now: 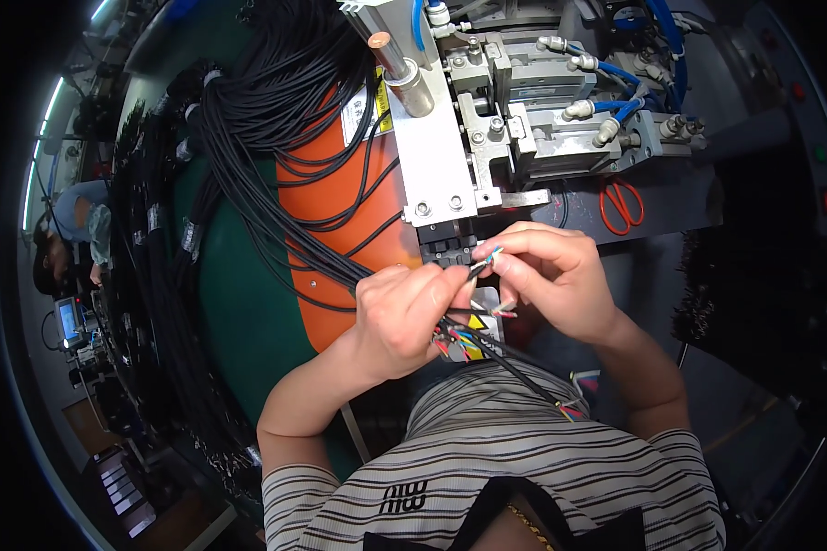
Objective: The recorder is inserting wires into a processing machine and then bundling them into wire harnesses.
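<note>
My left hand (402,310) is closed round a black cable (477,269) just behind its stripped end. At that end the thin coloured wires (495,255), blue and white among them, are pinched between the thumb and forefinger of my right hand (553,273). Several more black cables pass under my left hand, and their loose ends show red, blue and yellow wires (462,342). One cable reaches further toward my body and ends in coloured wires (570,410). Just beyond my fingertips is the machine's black clamping block (447,248).
A metal machine with a white upright plate (441,151) and pneumatic cylinders (560,138) stands ahead. A thick bundle of black cables (266,101) lies over the orange plate (340,207) at left. Red-handled scissors (622,207) lie on the right. Another person (75,220) is at far left.
</note>
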{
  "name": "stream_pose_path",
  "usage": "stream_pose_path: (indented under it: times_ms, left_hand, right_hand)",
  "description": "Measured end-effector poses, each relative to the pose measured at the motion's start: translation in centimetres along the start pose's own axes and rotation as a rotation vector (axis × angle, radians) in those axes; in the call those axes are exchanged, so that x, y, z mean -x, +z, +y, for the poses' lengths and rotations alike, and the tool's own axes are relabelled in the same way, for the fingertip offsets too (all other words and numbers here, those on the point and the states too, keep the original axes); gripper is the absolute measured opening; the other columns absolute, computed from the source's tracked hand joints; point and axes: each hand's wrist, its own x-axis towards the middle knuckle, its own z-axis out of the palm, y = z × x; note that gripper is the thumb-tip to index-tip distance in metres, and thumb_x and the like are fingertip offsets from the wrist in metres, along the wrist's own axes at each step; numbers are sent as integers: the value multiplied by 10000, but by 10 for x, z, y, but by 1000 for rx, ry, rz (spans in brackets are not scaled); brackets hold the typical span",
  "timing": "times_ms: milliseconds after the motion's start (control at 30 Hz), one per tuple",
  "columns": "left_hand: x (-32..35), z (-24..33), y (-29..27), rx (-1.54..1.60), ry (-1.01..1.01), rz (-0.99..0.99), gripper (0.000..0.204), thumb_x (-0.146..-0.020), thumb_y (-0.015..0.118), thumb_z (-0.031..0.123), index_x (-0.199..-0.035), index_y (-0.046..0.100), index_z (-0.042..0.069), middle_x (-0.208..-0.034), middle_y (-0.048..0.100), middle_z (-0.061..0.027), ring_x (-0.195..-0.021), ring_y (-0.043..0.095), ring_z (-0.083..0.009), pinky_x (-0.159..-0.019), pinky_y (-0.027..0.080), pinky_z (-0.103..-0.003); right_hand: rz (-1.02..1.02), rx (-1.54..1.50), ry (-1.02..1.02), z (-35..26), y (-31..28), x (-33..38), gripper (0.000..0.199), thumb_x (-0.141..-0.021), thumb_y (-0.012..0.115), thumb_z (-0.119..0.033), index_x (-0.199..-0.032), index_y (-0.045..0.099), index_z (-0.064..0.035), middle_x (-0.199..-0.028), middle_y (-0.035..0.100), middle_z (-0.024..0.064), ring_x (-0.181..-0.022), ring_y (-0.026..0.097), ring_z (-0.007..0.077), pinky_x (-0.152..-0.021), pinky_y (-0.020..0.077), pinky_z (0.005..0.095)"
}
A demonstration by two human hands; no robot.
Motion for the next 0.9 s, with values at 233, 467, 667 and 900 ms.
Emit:
stream_pose_path:
  times_ms: [233, 467, 667, 900]
  left_hand:
    - [7, 4, 0, -164, 38, -81, 292, -729, 744, 95, -967, 636, -35, -611, 510, -45, -469, 498, -191, -452, 365, -303]
    - [0, 2, -1, -205, -91, -137, 364, -728, 642, 30, -1082, 649, -55, -872, 595, -85, -698, 599, -210, -595, 479, -323]
    - [3, 2, -2, -173, -114, -177, 422, -692, 632, 31, -1106, 641, -55, -940, 591, -103, -752, 593, -233, -644, 499, -343]
    - [3, 2, -5, -168, -114, -192, 421, -696, 630, 29, -1108, 640, -55, -916, 584, -101, -751, 587, -234, -642, 496, -346]
  right_hand:
    - [2, 747, -317, -10, -3, -4, 71, -827, 684, -50, -834, 638, 4, -760, 622, 96, -531, 582, 163, -467, 433, 278]
    - [-2, 1009, -284, 1, -3, -6, 81, -831, 665, -80, -810, 614, -20, -734, 581, 102, -565, 585, 288, -480, 441, 362]
    - [16, 931, -262, 7, -3, -3, 72, -847, 656, -84, -841, 616, -24, -747, 587, 103, -581, 591, 301, -497, 449, 376]
    - [30, 925, -263, 7, -2, -1, 59, -851, 649, -72, -852, 621, -20, -753, 593, 104, -592, 598, 304, -509, 460, 372]
